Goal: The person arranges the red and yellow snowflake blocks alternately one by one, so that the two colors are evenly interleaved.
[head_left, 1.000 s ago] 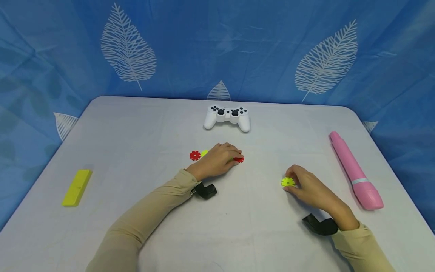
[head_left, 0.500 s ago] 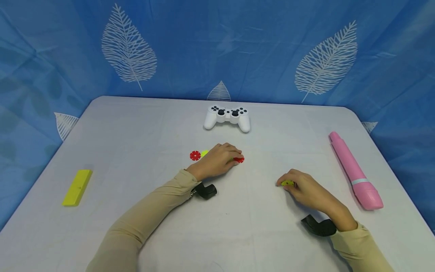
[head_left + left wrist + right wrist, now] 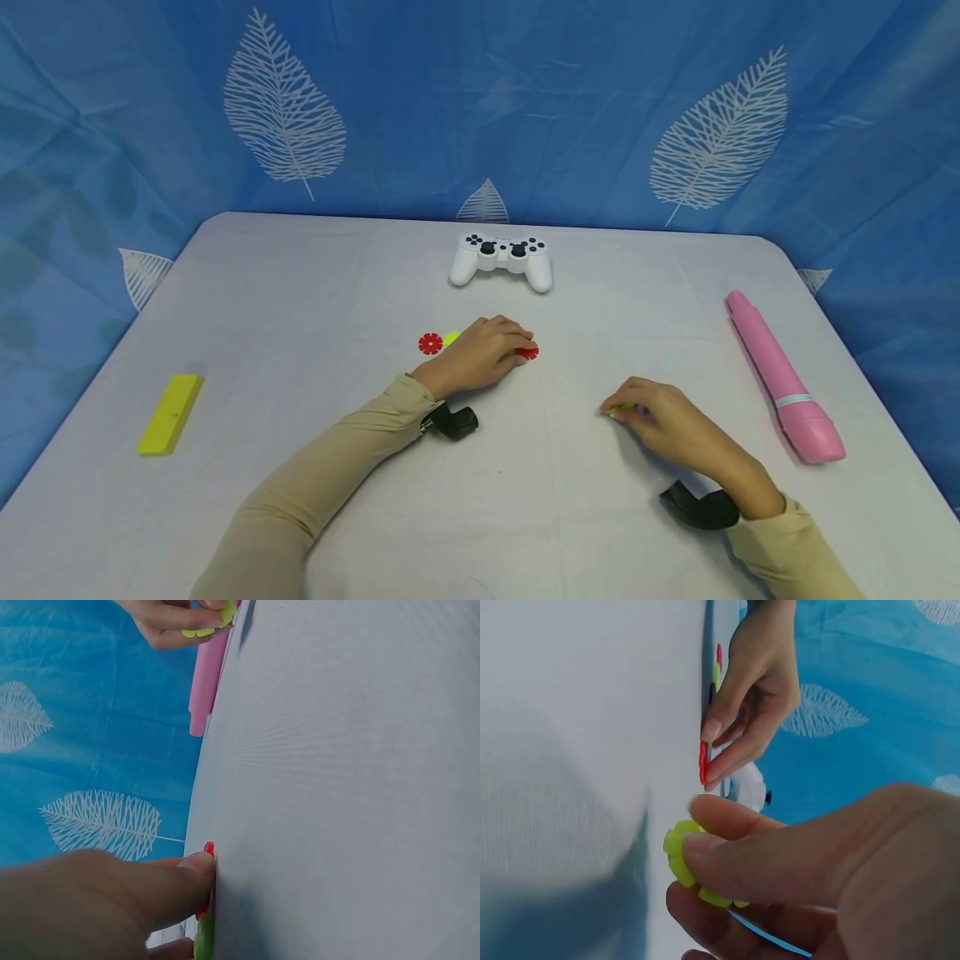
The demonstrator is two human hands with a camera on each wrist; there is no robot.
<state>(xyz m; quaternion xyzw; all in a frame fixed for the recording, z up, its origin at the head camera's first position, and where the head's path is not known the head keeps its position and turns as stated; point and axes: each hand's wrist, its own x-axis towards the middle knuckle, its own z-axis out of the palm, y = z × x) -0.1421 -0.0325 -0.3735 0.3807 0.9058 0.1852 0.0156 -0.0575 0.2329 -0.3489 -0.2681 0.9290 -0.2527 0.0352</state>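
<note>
On the white table my left hand [image 3: 476,354] pinches a red notched plastic disc [image 3: 531,353] between thumb and finger, low at the surface. A green disc [image 3: 203,937] adjoins it in the left wrist view. Behind this hand a red disc [image 3: 431,343] and a yellow disc [image 3: 450,338] lie in the same row; the hand hides the row's middle. To the right, my right hand [image 3: 675,425] holds a yellow-green notched disc [image 3: 676,851] by thumb and fingertips. In the head view that disc is seen nearly edge-on, apart from the row.
A white game controller [image 3: 501,260] lies at the back of the table [image 3: 337,283]. At the left is a yellow oblong block [image 3: 171,414]. A folded pink umbrella [image 3: 783,375] lies near the right edge. A blue curtain with leaf prints [image 3: 585,108] hangs behind.
My right hand has moved a little to the left and toward me, turning its yellow-green disc from face-up to nearly edge-on. The left hand and the row have stayed still.
</note>
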